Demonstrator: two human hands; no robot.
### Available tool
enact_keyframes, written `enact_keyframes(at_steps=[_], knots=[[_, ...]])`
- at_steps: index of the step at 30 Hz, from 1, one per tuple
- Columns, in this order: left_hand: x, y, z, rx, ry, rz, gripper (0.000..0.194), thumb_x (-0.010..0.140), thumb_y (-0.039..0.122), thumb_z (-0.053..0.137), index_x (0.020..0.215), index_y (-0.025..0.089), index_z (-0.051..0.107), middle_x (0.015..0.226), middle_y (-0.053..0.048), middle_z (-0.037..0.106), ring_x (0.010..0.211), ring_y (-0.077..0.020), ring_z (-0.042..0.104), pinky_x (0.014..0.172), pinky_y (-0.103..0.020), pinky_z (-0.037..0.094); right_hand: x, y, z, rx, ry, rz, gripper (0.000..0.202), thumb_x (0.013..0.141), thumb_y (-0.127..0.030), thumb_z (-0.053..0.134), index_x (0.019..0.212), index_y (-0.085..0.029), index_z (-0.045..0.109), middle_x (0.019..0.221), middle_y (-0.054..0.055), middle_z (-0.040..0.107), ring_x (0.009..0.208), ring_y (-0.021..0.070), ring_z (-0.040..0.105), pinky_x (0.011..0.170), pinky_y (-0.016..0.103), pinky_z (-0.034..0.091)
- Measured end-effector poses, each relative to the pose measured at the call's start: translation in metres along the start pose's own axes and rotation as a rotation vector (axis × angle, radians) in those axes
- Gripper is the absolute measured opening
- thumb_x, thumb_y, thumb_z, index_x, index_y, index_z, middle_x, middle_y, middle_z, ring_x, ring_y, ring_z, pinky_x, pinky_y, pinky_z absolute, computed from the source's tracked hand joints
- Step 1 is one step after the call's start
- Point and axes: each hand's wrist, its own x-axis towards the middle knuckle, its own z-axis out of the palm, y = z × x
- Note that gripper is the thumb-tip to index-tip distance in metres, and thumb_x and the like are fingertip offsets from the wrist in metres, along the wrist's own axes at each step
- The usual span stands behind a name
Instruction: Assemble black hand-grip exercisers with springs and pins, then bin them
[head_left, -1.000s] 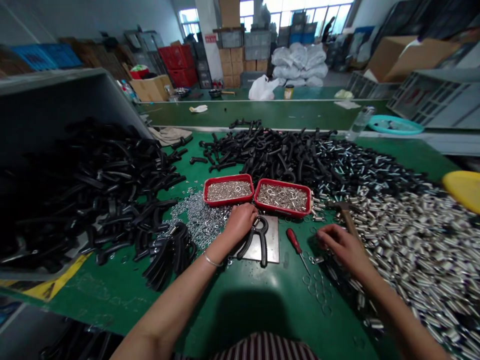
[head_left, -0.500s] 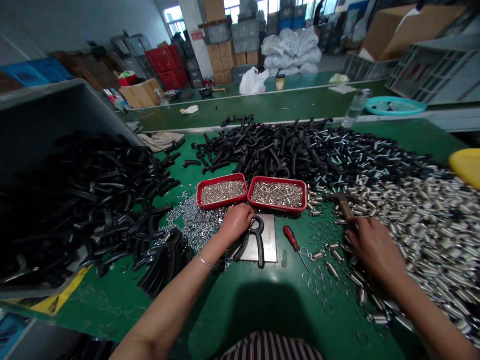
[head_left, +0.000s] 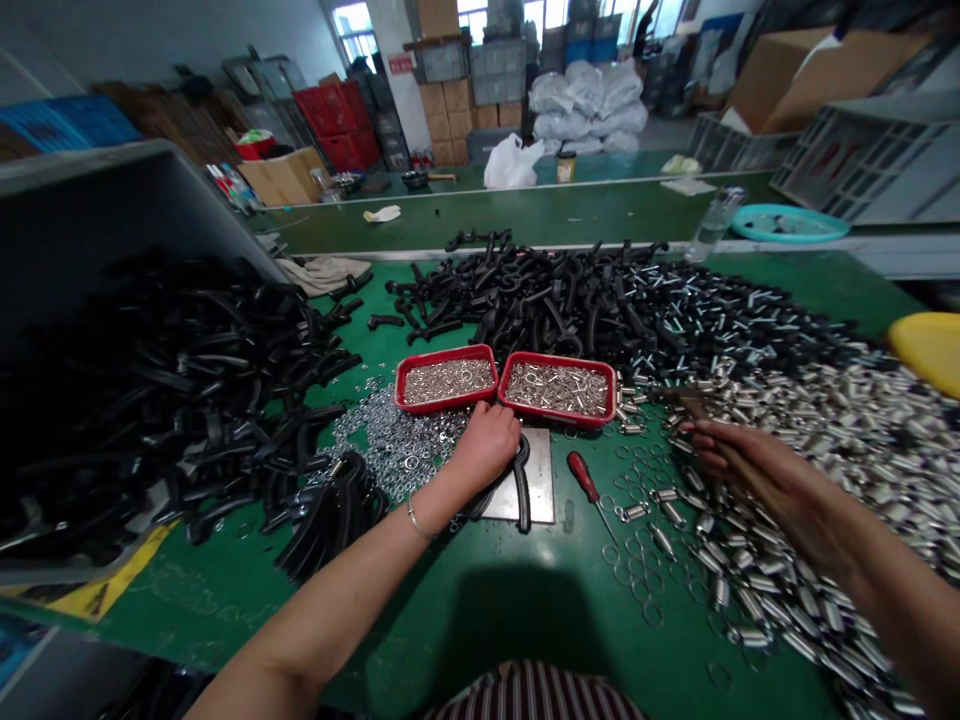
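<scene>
My left hand [head_left: 489,440] is closed over the top of a black hand grip [head_left: 523,490], hiding most of its ringed head and its left leg. The hand grip lies on a flat metal plate [head_left: 541,470] on the table. My right hand [head_left: 757,462] is closed round the wooden handle of a hammer [head_left: 694,405], held above the edge of the metal springs [head_left: 810,590]. A screwdriver with a red handle [head_left: 581,474] lies between the hands, beside loose wire rings [head_left: 637,565].
Two red trays [head_left: 446,405] of small metal parts stand behind the plate. Washers [head_left: 405,445] spread to the left. Black handles pile up at the back [head_left: 540,300] and spill from a grey bin [head_left: 172,200]. A yellow object [head_left: 930,350] sits at far right.
My left hand has shifted slightly right over the hand grip's head, covering more of it. My right hand has turned and lifted with the hammer, its palm side now showing.
</scene>
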Motion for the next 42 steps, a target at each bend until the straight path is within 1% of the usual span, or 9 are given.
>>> enact_keyframes(at_steps=[3,7,12,18,25,29,33,37,42], knots=[[-0.005,0.003,0.006,-0.011,0.001,-0.066,0.025,0.096,0.008,0.04,0.096,0.01,0.065,0.095,-0.014,0.063,0.094,-0.0281,0.058,0.086,-0.043,0.04,-0.016,-0.017,0.011,0.147,-0.035,0.106,0.029,0.084,-0.047,0.066,0.1,-0.023,0.061,0.068,-0.001,0.058,0.05,0.0143,0.054,0.042,0.026,0.045],[-0.027,0.007,0.007,-0.15,0.099,-0.235,0.022,0.099,0.023,0.047,0.111,0.011,0.062,0.11,-0.014,0.064,0.104,-0.0276,0.056,0.091,-0.042,0.041,-0.046,-0.033,0.044,0.021,-0.184,-0.008,0.044,0.088,-0.05,0.062,0.124,-0.026,0.053,0.076,0.0,0.062,0.053,0.0156,0.055,0.046,0.027,0.047],[-0.07,0.018,0.002,-0.238,0.151,-0.169,0.03,0.103,0.026,0.04,0.121,0.015,0.061,0.116,-0.012,0.066,0.105,-0.0251,0.057,0.092,-0.042,0.041,-0.066,-0.046,0.096,-0.328,-0.383,-0.224,0.032,0.095,-0.048,0.05,0.109,-0.024,0.066,0.087,0.006,0.07,0.077,0.0239,0.065,0.068,0.034,0.049],[-0.077,0.023,0.005,-0.219,0.088,-0.142,0.031,0.1,0.02,0.042,0.126,0.016,0.059,0.118,-0.014,0.065,0.108,-0.0273,0.056,0.095,-0.047,0.042,-0.05,-0.073,0.137,-0.454,-0.283,-0.368,0.034,0.101,-0.046,0.038,0.119,-0.024,0.057,0.083,0.005,0.069,0.071,0.0223,0.064,0.068,0.033,0.045],[-0.085,0.025,-0.01,-0.431,0.093,-0.317,0.035,0.096,0.027,0.053,0.127,0.012,0.056,0.128,-0.016,0.058,0.118,-0.0287,0.052,0.103,-0.046,0.044,-0.029,-0.079,0.138,-0.525,-0.468,-0.283,0.035,0.101,-0.047,0.038,0.081,-0.023,0.055,0.065,0.003,0.063,0.057,0.019,0.059,0.059,0.031,0.041],[-0.089,-0.012,-0.046,-0.476,0.132,-0.342,0.04,0.097,0.033,0.051,0.131,0.011,0.055,0.131,-0.016,0.057,0.122,-0.0277,0.052,0.106,-0.044,0.041,-0.046,-0.082,0.139,-0.507,-0.382,-0.395,0.027,0.099,-0.045,0.043,0.09,-0.023,0.057,0.073,0.003,0.063,0.061,0.0179,0.056,0.06,0.03,0.039],[-0.061,-0.072,-0.063,-0.336,0.075,-0.334,0.029,0.098,0.029,0.046,0.109,0.015,0.069,0.11,-0.012,0.068,0.106,-0.0256,0.06,0.099,-0.043,0.044,-0.053,-0.078,0.146,-0.555,-0.429,-0.365,0.023,0.092,-0.043,0.055,0.083,-0.023,0.059,0.065,0.001,0.058,0.053,0.0144,0.048,0.053,0.028,0.032],[-0.022,-0.123,-0.046,-0.1,-0.076,-0.437,0.03,0.095,0.022,0.045,0.101,0.014,0.073,0.107,-0.015,0.071,0.106,-0.0281,0.062,0.095,-0.04,0.043,-0.068,-0.072,0.122,-0.238,-0.539,-0.088,0.034,0.096,-0.056,0.047,0.091,-0.024,0.059,0.065,-0.002,0.057,0.05,0.0138,0.05,0.046,0.025,0.036],[0.002,-0.156,-0.016,-0.037,-0.226,-0.522,0.023,0.085,0.017,0.055,0.094,0.009,0.074,0.105,-0.022,0.072,0.103,-0.031,0.065,0.09,-0.036,0.045,-0.081,-0.028,0.05,-0.044,-0.076,0.206,0.042,0.089,-0.066,0.051,0.091,-0.024,0.054,0.066,-0.002,0.058,0.044,0.0117,0.045,0.039,0.024,0.034]])
